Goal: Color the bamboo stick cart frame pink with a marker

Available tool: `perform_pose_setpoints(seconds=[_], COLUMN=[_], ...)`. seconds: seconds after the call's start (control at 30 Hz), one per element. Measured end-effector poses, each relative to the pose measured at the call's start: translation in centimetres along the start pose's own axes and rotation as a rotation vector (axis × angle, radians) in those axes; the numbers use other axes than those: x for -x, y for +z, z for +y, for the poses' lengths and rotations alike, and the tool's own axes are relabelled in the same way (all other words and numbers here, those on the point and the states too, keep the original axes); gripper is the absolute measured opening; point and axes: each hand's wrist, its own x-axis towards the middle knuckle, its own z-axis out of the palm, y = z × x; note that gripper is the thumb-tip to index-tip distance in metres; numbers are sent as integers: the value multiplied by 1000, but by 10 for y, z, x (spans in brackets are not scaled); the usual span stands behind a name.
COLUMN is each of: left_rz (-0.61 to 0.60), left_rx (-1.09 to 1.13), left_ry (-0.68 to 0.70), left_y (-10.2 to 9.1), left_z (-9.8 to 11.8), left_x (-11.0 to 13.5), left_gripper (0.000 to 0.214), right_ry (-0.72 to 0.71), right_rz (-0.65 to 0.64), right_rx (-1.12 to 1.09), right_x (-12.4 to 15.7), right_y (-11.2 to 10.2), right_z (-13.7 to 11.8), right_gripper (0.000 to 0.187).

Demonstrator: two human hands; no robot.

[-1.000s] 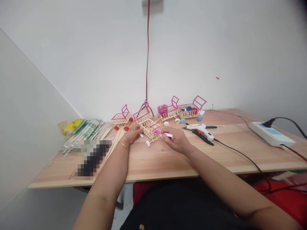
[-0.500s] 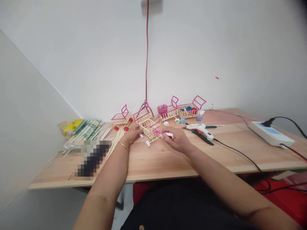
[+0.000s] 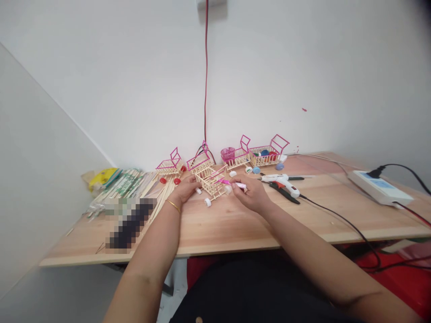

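Observation:
In front of me stands a small cart (image 3: 208,183) built from wooden sticks, with white bottle-cap wheels and some pink along its upper sticks. My left hand (image 3: 186,190) is closed on the cart's left side; its fingertips are partly hidden. Pinched in my right hand (image 3: 253,195) is a paintbrush (image 3: 240,185) with a white handle and pink tip. The tip lies at the cart's upper right edge; whether it touches I cannot tell. Just behind, a similar cart (image 3: 198,160) has a pink rim and handle.
More stick carts (image 3: 169,167) line the wall, one beside a pink-stained cup (image 3: 228,154). A glue gun (image 3: 283,183) rests over dark-handled pliers (image 3: 289,196) at right, near a power strip (image 3: 380,187). Bundled sticks (image 3: 124,186) and loose bottle caps (image 3: 256,170) lie about the wooden table (image 3: 229,229).
My right hand and the paintbrush have shifted slightly right and up along the cart's edge. My left hand and the cart have stayed put.

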Motion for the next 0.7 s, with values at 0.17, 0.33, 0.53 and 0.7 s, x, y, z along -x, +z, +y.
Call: perform_pose_setpoints(seconds=[0.17,0.33,0.53,0.7], left_rz=[-4,-20,-12,-10], left_rx=[-18,2,-14,7], left_ry=[9,11,18,7], left_y=[-1,-2,-2,-1], left_z=[-1,-2,-2,-1], left_x=[-1,-2,-1,0], left_gripper=[36,39,38,38], right_ry=[-45,-9,-37,7], right_rz=[-51,-11,-50,-3], right_rx=[-46,-10,-36,-21], right_x=[0,0,0,0], right_y=[2,1,2,0], right_z=[-1,-1,-3,-2], right_gripper=[9,12,9,11])
